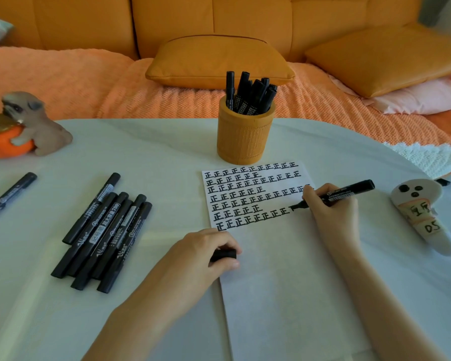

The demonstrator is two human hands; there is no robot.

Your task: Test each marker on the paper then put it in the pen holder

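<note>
Paper [284, 282] with rows of black characters lies on the surface [154, 152]. The right hand [328, 207] grips an uncapped marker [349, 193], its tip touching the sheet. The left hand [206, 251] pinches a cap [223, 254] at the sheet's left edge. Spare markers [102, 230] lie further left, and the pen holder [245, 136] stands behind, part filled.

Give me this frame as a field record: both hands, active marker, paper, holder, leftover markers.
right hand: holds uncapped black marker, tip on the paper just after the last written character
left hand: holds the cap, at the paper's left edge
paper: rows of 正 on the upper part, lower part blank
pen holder: orange, upright, beyond the paper, several stored markers inside
marker pile: several capped, lying left of the paper
stray marker: capped, far left
</note>
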